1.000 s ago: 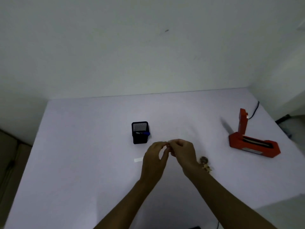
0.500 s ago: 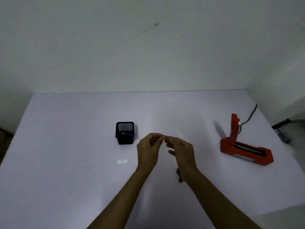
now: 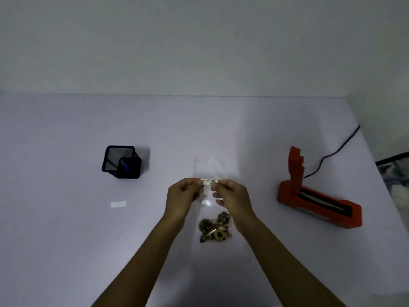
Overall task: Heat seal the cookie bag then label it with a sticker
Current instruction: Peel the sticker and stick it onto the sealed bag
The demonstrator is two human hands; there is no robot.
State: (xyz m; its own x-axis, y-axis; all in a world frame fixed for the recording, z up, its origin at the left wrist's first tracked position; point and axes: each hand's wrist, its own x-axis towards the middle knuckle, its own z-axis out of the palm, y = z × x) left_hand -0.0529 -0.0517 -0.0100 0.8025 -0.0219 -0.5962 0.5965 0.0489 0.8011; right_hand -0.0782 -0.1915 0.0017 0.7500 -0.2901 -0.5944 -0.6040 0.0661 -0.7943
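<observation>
Change: both hands have drawn slightly apart since the earlier frames, and a sticker now shows stretched between them; the cookies, formerly half hidden behind the right wrist, now lie in plain view.
Left hand (image 3: 185, 194): fingers curled, thumb and forefinger pinching the left end of the sticker.
Right hand (image 3: 230, 194): fingers curled, pinching the right end of the sticker; lower fingertips are loosely bent and hold nothing else.
Sticker (image 3: 209, 181): small white strip with dark print, held level above the desk, over the upper part of the bag. Print is too small to read.
Cookie bag (image 3: 210, 167): clear plastic, lying flat on the desk between the forearms; its far edge reaches beyond the hands. Outline is faint, so the side edges cannot be traced fully.
Cookies (image 3: 214, 229): dark-spotted pieces bunched at the near end of the bag, just beside the right wrist.
Heat sealer (image 3: 318, 200): orange, arm raised upright, near the right desk edge, well apart from the hands; black cord (image 3: 332, 155) runs off toward the far right corner.
Pen holder (image 3: 121, 162): black mesh, left of centre, well apart from the hands.
Paper strip (image 3: 118, 204): white, lying flat left of the left hand.
Desk (image 3: 66, 240): white; open surface on the near left and between bag and sealer.
</observation>
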